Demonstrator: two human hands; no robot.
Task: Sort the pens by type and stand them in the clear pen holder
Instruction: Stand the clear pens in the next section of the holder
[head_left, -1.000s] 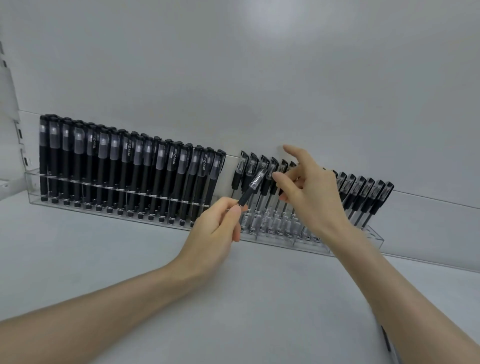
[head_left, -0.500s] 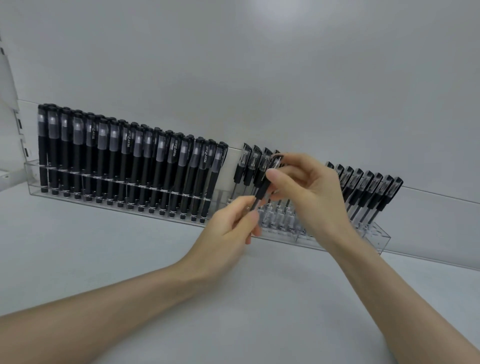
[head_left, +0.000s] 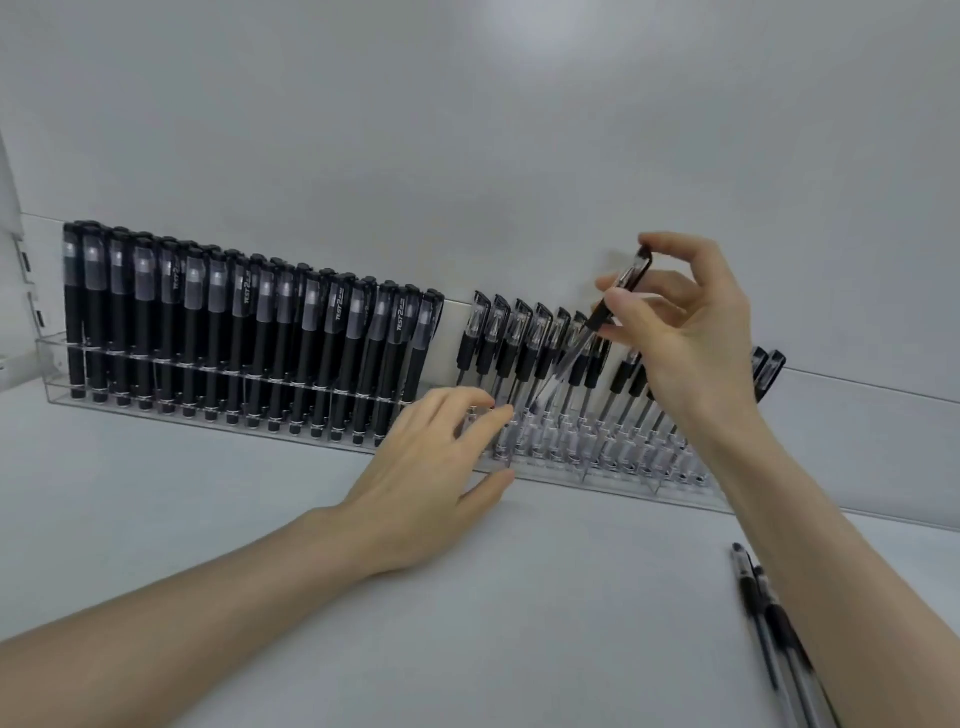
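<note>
Right hand (head_left: 685, 332): grip closed in a pinch on a slim clear-barrelled pen (head_left: 571, 358). Thumb and fingertips sit at the black cap end and the other fingers are fanned loose. The pen is tilted, tip down and to the left, its point among the slots of the clear pen holder (head_left: 691, 496), inside the row of slim capped pens (head_left: 524, 338). I can't tell whether the tip has seated in a slot.

Left hand (head_left: 431, 467): grip open, holding nothing — fingers relaxed, tips touching the holder's front wall just below that row, thumb by its base.

Progress, my read: well along. The holder's left section is packed with thick black pens (head_left: 234, 338), all upright, and a gap keeps the two types apart. The right section carries the slim ones.

Left to do: seat the held pen, then the loose pens (head_left: 769, 623) — at least two, blurred — lying on the counter (head_left: 571, 597) beside the right forearm. That arm hides part of the holder's right end, so I can't count free slots there.
</note>
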